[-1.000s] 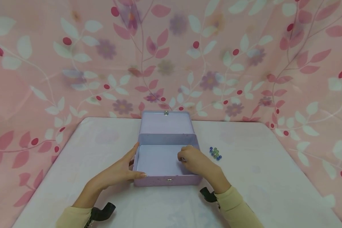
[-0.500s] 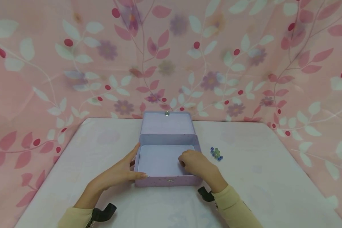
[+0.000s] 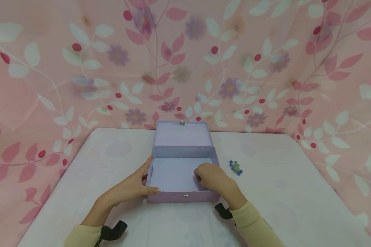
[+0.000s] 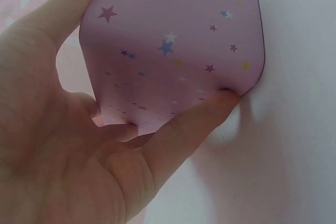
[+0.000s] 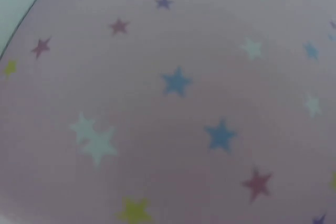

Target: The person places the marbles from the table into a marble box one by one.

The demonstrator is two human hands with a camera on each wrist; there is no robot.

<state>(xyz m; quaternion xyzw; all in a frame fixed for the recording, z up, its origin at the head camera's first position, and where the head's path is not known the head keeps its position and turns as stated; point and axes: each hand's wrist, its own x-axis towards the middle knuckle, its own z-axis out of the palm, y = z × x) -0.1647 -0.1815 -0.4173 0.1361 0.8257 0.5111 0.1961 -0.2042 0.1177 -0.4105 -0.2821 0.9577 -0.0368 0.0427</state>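
A lilac metal box [image 3: 201, 196] with a star print stands on the table, its hinged lid [image 3: 182, 134] tipped back. My left hand [image 3: 128, 185] grips its left end, thumb at the front corner and fingers along the side. The same star-printed box end [image 4: 173, 30] shows in the left wrist view between thumb and fingers. Inside the box, toward its right side, my right hand [image 3: 214, 176] points down with curled fingers. Its fingertips are hidden, so whatever they might hold cannot be seen. The right wrist view shows only the box wall [image 5: 173, 114].
Several blue and green glass marbles [image 3: 235, 167] lie in a loose cluster on the table to the right of the box. A white cloth [image 3: 296, 206] covers the table. Behind it hangs a pink floral curtain [image 3: 185, 61].
My right hand has sunk slightly into the box; a small shiny thing seen at its fingertips a second ago is out of sight. The left hand keeps its grip.
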